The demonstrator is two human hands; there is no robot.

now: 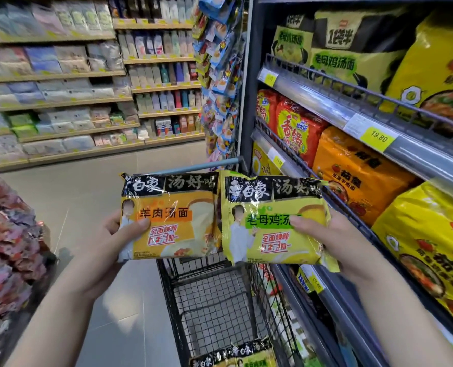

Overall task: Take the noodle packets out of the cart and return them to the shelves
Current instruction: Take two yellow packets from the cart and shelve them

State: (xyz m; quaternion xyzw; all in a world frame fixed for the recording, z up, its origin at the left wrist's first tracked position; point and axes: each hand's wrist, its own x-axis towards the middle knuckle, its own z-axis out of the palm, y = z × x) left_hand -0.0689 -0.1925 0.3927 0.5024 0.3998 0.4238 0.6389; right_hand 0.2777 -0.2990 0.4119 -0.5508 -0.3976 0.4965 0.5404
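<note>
My left hand [114, 239] grips an orange-yellow noodle packet [177, 218] by its left edge, thumb on the front. My right hand [334, 242] grips a yellow-green noodle packet [267, 221] by its right edge. Both packets have black top bands with white characters and are held side by side, touching, above the black wire cart [214, 295]. At the near end of the cart lie more packets of the same brand [233, 356], partly cut off by the frame edge. The noodle shelves [334, 107] rise at my right.
The right shelves hold yellow, red and orange noodle multipacks behind wire rails with yellow price tags [377, 139]. A hanging strip of snack bags [220, 75] is ahead. A bin of purple-red packets [5, 234] is on my left. Open aisle floor [87, 186] leads to far shelves.
</note>
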